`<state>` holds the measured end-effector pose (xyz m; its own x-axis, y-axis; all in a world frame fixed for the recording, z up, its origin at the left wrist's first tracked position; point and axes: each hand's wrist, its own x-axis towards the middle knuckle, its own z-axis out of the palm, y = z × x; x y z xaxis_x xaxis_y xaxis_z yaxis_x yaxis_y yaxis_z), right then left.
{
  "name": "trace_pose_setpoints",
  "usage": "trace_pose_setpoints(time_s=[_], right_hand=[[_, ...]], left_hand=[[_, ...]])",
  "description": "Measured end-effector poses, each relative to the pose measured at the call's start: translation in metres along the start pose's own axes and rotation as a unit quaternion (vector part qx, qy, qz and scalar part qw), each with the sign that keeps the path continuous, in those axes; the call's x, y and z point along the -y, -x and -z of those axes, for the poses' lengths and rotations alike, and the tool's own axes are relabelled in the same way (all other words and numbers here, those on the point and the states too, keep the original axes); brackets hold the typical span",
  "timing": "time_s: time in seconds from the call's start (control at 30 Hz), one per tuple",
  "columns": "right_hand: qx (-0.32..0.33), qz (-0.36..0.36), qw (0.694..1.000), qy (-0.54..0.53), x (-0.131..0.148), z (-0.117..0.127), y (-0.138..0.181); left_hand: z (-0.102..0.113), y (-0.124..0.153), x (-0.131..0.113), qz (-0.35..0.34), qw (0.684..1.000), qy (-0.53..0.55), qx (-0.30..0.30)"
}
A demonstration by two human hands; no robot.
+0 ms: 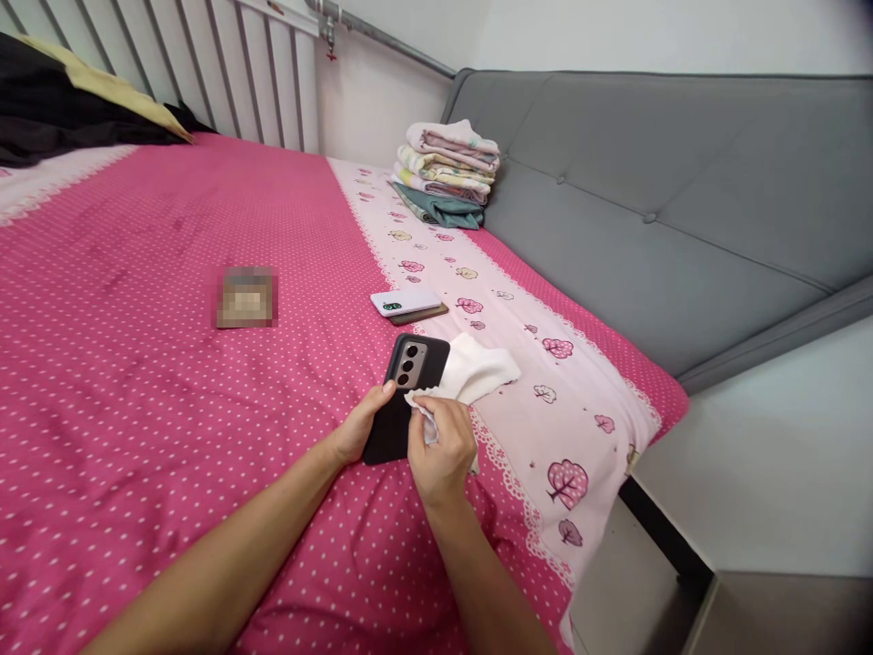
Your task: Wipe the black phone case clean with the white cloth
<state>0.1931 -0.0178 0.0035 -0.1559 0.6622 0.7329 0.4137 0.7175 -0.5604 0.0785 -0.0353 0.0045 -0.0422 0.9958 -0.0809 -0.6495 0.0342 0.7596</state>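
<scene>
phone (402, 391) in left hand (358, 428)

On the bed (170, 382), a phone (402, 400) stands tilted between the left hand (360, 428) and the right hand (440, 455), with a cloth (477, 368) just to its right (touching it). Behind them lie two stacked phones (407, 305). Farther back, folded laundry (446, 173) sits against the headboard (682, 200); pillows (68, 100) lie far left.
</scene>
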Motion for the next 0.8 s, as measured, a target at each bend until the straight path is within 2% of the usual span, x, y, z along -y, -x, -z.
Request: trace_pose_setpoints(time_s=[0.8], right_hand=[[-0.005,-0.031,0.999,0.029,-0.0005,0.0016,-0.0007]], left_hand=[[-0.0031,0.002,-0.0022,0.013,1.0,0.016,0.005]])
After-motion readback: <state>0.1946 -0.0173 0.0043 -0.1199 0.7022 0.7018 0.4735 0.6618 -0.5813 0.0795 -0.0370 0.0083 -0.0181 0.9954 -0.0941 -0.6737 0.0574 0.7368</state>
